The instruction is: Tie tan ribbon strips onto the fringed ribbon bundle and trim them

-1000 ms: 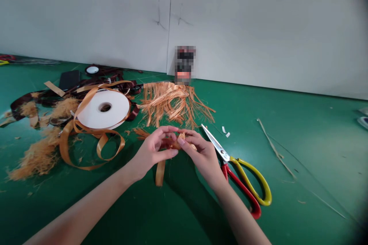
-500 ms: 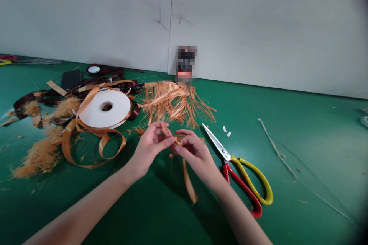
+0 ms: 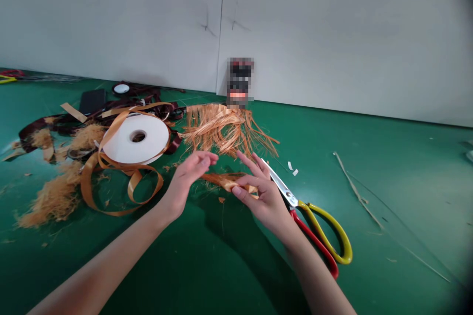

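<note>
My right hand (image 3: 260,189) pinches a piece of frayed orange ribbon (image 3: 223,181) between thumb and index finger, its other fingers raised. The loose strands of that piece reach left toward my left hand (image 3: 192,172), which is apart from it with fingers stretched out and nothing visible in them. Just beyond both hands lies a fringe of orange strands (image 3: 221,128) on the green table. Scissors (image 3: 290,199) with one yellow and one red handle rest beside my right hand, the blades slightly apart and partly behind the fingers.
A white ribbon spool (image 3: 151,142) lies at left with loops of orange ribbon (image 3: 86,189) around it. Frayed fibre (image 3: 55,199) and dark brown ribbon (image 3: 31,133) are heaped farther left. A blurred upright item (image 3: 240,83) leans against the white wall. A thin stalk (image 3: 356,192) lies at right.
My left hand has let go of the ribbon piece and drawn slightly left, its fingers straightened. The ribbon's hanging tail has gone from below my right hand, and the frayed strands now show between the hands.
</note>
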`<state>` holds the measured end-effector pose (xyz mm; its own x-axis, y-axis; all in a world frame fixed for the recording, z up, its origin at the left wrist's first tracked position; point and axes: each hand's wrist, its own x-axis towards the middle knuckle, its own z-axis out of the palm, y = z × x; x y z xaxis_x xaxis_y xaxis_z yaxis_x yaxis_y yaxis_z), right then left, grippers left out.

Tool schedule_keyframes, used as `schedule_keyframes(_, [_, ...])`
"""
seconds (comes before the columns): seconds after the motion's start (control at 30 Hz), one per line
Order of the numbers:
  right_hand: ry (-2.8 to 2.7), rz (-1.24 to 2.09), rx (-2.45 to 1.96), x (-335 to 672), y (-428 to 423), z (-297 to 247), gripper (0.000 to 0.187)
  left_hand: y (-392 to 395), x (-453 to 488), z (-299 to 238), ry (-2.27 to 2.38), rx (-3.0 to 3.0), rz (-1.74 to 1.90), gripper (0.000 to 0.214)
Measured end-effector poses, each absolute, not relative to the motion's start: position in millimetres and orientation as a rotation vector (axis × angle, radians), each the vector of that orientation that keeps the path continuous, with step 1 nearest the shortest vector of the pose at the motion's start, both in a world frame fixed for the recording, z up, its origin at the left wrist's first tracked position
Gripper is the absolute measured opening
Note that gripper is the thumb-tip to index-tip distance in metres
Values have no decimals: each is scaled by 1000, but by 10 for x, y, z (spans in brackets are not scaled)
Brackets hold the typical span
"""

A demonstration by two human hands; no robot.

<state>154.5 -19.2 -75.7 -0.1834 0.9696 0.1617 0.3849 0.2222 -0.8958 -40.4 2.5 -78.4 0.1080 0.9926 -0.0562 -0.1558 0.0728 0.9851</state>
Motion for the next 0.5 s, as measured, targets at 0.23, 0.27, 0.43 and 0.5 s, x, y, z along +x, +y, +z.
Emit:
schedule_keyframes(0.23, [-1853, 795, -1318, 1537, -209, -735, 18, -20, -361, -741, 893, 1218, 779, 16])
schedule_keyframes(0.27, [-1841, 792, -1313, 1540, -206, -729, 18, -14, -366, -742, 897, 1213, 764, 15])
schedule_keyframes(0.43, [-1649, 996, -1183, 1588, -181, -696, 9, -5, -399, -749, 836, 1062, 701, 19])
schedule_keyframes(0.5, [-1578, 1091, -1118, 1610, -174, -693, 8, -18, -406, -750, 762, 966, 657, 22])
